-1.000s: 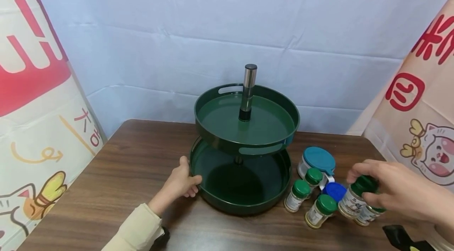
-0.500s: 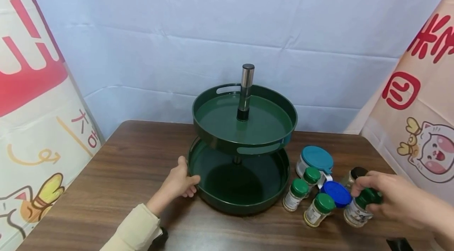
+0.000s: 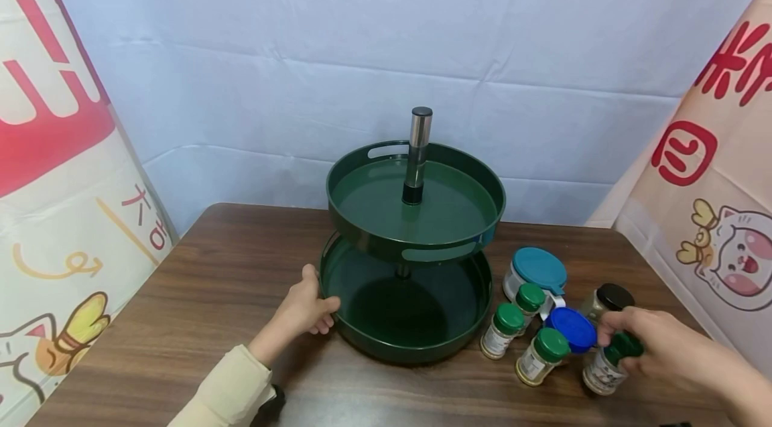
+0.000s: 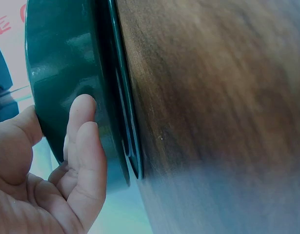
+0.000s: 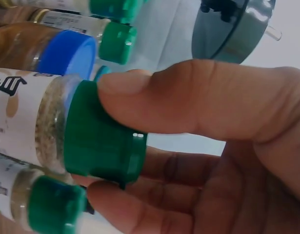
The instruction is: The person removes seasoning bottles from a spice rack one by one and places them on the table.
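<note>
A dark green two-tier round tray stand [image 3: 410, 352] with a metal post stands on the table. My left hand [image 3: 298, 310] grips the left rim of its lower tier. The thumb is over the rim and the fingers lie along the outer wall [image 4: 62, 63]. To the right, my right hand [image 3: 672, 346] holds a clear spice jar [image 3: 602, 372] by its green cap [image 5: 103, 131], between thumb and fingers. The jar leans slightly, its base close over the table. Another green-capped jar [image 5: 52, 204] shows beside it in the right wrist view. Both tiers hold nothing.
Left of the held jar stand several green-capped spice jars [image 3: 533, 367], a blue-lidded jar [image 3: 573, 331] and a teal-lidded container [image 3: 539, 269] with a white handle. A black-capped jar [image 3: 610, 299] is behind the right hand. A pale cloth [image 3: 253, 78] hangs behind the table.
My right hand has moved the spice jar down toward the table's front, uncovering the blue lid and the black-capped jar. My left hand stays at the tray's rim.
</note>
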{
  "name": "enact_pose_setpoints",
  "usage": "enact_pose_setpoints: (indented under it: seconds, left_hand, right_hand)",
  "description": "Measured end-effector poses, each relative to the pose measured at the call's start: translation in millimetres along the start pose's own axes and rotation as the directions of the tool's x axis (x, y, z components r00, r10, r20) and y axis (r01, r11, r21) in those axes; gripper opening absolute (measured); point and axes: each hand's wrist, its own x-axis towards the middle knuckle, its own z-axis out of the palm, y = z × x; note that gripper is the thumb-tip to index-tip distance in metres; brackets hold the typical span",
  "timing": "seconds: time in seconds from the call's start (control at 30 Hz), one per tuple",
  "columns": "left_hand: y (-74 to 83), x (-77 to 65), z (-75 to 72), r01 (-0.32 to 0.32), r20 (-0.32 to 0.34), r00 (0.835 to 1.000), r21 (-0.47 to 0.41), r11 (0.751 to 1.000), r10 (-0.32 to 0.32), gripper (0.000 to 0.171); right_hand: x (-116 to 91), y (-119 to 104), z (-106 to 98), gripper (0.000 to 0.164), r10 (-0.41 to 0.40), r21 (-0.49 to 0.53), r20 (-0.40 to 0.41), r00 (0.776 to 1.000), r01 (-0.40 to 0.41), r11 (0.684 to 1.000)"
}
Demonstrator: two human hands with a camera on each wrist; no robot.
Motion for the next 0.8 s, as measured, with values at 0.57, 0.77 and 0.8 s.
enact_pose_setpoints:
  seconds: [0.57,0.77,0.8]
  left_hand:
    - [1.3,-1.4,-2.1,0.002,-0.007,1.000,-0.018,1.000,-0.003,0.045]
    - [-0.2,-1.1,-0.6,-0.004,-0.006,1.000,-0.021,1.000,0.004,0.048]
    - [-0.6,-1.1,-0.2,-0.004,-0.005,1.000,-0.020,1.000,0.003,0.048]
  right_hand:
    - [0,4,17,0.036,-0.026,-0.003,-0.099,0.995,0.026,1.000]
    - [1,3,19,0.031,0.027,-0.025,-0.094,0.995,-0.029,0.999]
    - [1,3,19,0.031,0.036,-0.030,-0.091,0.995,-0.039,0.999]
